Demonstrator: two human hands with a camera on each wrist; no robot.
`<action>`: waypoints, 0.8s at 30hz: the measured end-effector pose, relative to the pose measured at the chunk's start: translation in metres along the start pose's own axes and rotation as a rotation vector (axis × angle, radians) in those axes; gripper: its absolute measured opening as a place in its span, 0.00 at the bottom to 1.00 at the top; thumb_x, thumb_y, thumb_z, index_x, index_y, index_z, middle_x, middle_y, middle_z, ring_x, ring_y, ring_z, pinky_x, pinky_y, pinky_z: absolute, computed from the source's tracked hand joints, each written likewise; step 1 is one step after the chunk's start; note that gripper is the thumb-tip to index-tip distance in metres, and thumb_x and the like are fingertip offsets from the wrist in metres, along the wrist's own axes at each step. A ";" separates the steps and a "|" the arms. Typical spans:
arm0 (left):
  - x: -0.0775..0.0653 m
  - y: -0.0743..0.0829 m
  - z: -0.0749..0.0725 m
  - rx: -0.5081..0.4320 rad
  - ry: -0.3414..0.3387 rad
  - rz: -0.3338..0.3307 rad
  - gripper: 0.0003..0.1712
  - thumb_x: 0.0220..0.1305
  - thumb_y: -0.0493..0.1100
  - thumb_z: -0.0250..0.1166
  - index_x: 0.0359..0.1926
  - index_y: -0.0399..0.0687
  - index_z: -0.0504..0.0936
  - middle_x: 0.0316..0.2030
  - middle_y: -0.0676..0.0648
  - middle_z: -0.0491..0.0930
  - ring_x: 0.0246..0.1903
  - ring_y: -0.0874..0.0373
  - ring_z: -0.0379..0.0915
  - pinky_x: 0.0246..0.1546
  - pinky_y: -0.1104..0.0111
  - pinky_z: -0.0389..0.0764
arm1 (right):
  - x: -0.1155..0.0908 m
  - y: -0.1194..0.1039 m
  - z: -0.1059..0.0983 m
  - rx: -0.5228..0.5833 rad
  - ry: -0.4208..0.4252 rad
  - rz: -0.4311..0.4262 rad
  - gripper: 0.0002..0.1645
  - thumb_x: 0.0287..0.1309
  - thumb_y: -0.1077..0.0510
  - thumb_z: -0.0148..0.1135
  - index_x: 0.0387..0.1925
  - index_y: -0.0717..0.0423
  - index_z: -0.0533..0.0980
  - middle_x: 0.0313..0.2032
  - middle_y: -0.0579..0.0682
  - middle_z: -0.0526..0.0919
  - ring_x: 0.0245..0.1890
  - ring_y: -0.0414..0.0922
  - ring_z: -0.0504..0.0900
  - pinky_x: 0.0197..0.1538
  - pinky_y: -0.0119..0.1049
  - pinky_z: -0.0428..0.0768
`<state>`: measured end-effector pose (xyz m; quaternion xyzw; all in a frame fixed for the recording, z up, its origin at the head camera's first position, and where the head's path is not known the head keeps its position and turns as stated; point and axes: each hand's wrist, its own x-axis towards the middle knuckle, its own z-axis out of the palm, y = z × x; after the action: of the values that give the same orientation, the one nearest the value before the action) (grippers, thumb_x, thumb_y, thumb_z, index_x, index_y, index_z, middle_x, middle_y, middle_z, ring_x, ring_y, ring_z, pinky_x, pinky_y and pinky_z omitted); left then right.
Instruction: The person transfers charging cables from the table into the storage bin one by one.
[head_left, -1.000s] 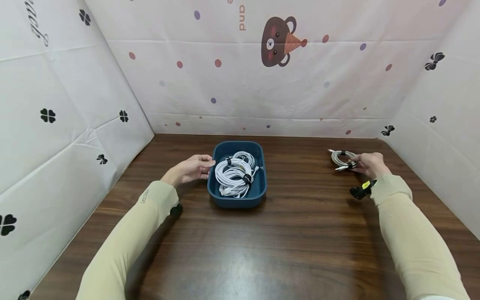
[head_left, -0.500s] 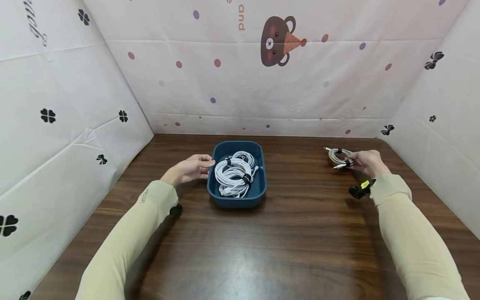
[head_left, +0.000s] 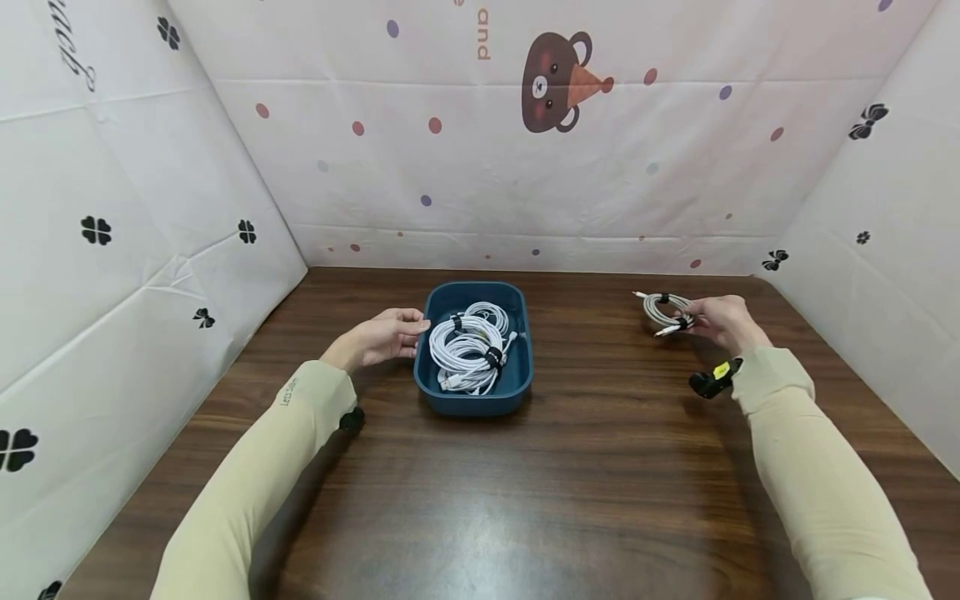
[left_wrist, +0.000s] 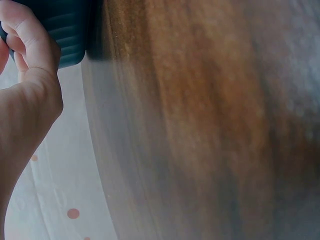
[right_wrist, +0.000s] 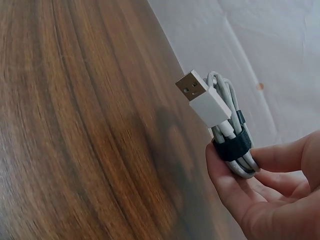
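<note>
My right hand (head_left: 723, 321) pinches a coiled white USB cable (head_left: 663, 312) between thumb and fingers, above the right part of the table. The right wrist view shows its metal USB plug (right_wrist: 191, 86) pointing up and away, beside a black strap (right_wrist: 233, 146) round the coil. At the left rim of a dark blue bin (head_left: 472, 406), my left hand (head_left: 384, 337) grips the wall with the thumb on top and the fingers against the outside. Inside the bin lie coiled white cables (head_left: 468, 350) with black straps. In the left wrist view the fingertips are partly cut off.
The brown wooden table (head_left: 585, 467) runs up to a white printed cloth (head_left: 480, 167) at the back, with more cloth along the left and right sides. A black wrist device (head_left: 712, 382) sits under the right sleeve's cuff.
My right hand has lifted slightly and moved left, bringing the coiled cable closer to the bin. The left hand and the bin have stayed in place.
</note>
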<state>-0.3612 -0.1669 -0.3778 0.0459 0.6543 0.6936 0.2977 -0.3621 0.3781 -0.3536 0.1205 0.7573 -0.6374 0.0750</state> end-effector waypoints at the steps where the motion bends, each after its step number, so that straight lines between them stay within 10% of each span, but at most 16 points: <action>1: 0.000 0.000 0.000 -0.001 -0.002 0.000 0.03 0.72 0.40 0.55 0.41 0.46 0.70 0.29 0.50 0.77 0.28 0.59 0.75 0.32 0.69 0.81 | 0.000 0.000 0.001 -0.005 -0.001 -0.001 0.08 0.67 0.67 0.48 0.35 0.57 0.73 0.23 0.39 0.83 0.27 0.31 0.82 0.37 0.29 0.83; 24: 0.001 0.000 -0.002 0.008 -0.011 0.031 0.03 0.71 0.40 0.55 0.39 0.46 0.70 0.28 0.50 0.75 0.27 0.59 0.74 0.32 0.70 0.81 | -0.004 -0.017 0.025 -0.076 -0.090 -0.065 0.12 0.70 0.65 0.46 0.50 0.65 0.69 0.26 0.35 0.82 0.33 0.30 0.82 0.41 0.29 0.81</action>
<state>-0.3626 -0.1682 -0.3782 0.0609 0.6549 0.6951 0.2904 -0.3640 0.3507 -0.3411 0.0638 0.7804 -0.6151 0.0928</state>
